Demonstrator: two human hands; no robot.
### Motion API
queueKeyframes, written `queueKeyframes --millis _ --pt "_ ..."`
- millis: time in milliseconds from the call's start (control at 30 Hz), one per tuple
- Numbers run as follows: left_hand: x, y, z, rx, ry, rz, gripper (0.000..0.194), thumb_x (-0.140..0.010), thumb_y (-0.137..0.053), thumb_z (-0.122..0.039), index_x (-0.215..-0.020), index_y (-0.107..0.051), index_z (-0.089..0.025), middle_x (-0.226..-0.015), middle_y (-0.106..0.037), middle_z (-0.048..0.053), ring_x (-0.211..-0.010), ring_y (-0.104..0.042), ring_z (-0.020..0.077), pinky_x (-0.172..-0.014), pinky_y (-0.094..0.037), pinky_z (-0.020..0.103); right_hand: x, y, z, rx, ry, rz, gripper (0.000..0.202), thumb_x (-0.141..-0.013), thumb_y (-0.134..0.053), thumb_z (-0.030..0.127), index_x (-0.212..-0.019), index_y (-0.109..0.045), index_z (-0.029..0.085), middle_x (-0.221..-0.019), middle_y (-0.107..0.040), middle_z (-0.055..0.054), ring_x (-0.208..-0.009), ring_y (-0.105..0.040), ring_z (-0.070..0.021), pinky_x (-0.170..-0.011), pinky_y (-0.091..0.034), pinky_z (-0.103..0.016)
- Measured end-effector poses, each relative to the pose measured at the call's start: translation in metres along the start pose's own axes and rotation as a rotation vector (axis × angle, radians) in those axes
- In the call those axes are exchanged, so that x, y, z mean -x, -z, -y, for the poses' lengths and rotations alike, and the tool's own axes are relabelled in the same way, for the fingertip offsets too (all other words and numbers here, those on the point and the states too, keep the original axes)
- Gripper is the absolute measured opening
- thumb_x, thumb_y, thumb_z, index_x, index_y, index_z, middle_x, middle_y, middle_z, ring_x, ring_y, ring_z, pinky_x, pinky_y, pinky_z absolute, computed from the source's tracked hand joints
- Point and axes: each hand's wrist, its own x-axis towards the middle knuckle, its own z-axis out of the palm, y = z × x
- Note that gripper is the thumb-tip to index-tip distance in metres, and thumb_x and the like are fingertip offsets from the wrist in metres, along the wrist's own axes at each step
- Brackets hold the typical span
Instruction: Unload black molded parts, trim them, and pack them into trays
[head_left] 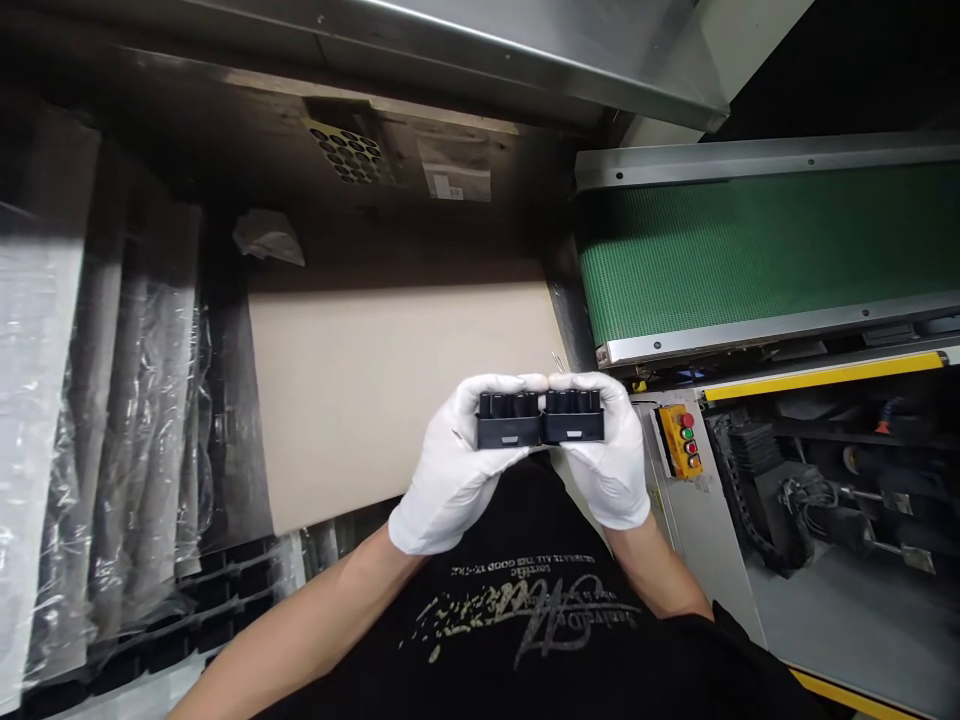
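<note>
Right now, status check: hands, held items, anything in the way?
Left hand gripping black case. Right hand gripping second black case, alongside. Nothing blocking their fronts.

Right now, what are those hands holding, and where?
The left hand grips the left black piece, the right hand the right black piece, each around its outer end.
</note>
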Motion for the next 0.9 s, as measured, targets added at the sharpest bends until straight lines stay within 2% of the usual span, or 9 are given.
queueKeyframes --millis 133,300,467,700,900 --pt "0.0 0.004 0.0 -0.026 0.014 -0.015 0.048 -0.064 -0.103 -0.031 -0.103 -0.075 -0.028 -0.119 -0.079 0.002 -0.123 -0.073 0.0344 -0.108 -0.063 0.055 -0.001 -0.002 -0.005 -0.01 0.0 0.015 0.044 -0.08 -0.093 0.034 -0.118 -0.071 0.036 -0.121 -0.078 0.0 -0.12 -0.074 -0.0237 -0.114 -0.06 -0.044" --pt "-0.001 0.011 -0.007 -0.012 -0.007 -0.01 0.045 -0.065 -0.102 -0.026 -0.103 -0.079 -0.029 -0.117 -0.078 0.0 -0.116 -0.074 0.0295 -0.091 -0.07 0.041 -0.003 -0.01 -0.009 0.02 0.008 -0.004 0.045 -0.079 -0.093 0.034 -0.119 -0.072 0.034 -0.121 -0.079 0.0 -0.12 -0.074 -0.0258 -0.114 -0.06 -0.048" --pt "-0.002 0.013 -0.009 0.024 0.013 0.004 0.047 -0.064 -0.103 -0.021 -0.104 -0.079 -0.026 -0.115 -0.078 0.0 -0.112 -0.074 0.0228 -0.093 -0.066 0.032 -0.002 -0.013 -0.009 0.025 0.018 -0.032 0.048 -0.077 -0.095 0.033 -0.12 -0.072 0.031 -0.121 -0.079 -0.002 -0.118 -0.075 -0.026 -0.112 -0.062 -0.047" --pt "-0.002 0.021 -0.008 0.134 0.1 0.1 0.046 -0.068 -0.101 -0.022 -0.106 -0.079 -0.032 -0.117 -0.077 -0.003 -0.114 -0.072 0.0212 -0.098 -0.064 0.033 0.001 -0.019 -0.005 0.095 0.045 -0.021 0.049 -0.08 -0.093 0.042 -0.122 -0.07 0.031 -0.122 -0.079 -0.004 -0.12 -0.075 -0.028 -0.111 -0.063 -0.051" --pt "0.0 0.031 -0.006 0.07 0.081 0.104 0.05 -0.065 -0.103 -0.034 -0.108 -0.077 -0.032 -0.119 -0.078 0.001 -0.115 -0.074 0.0294 -0.096 -0.067 0.046 0.005 -0.023 -0.007 0.106 0.085 0.011 0.049 -0.082 -0.092 0.043 -0.123 -0.069 0.03 -0.122 -0.079 -0.005 -0.12 -0.076 -0.0279 -0.11 -0.064 -0.051"
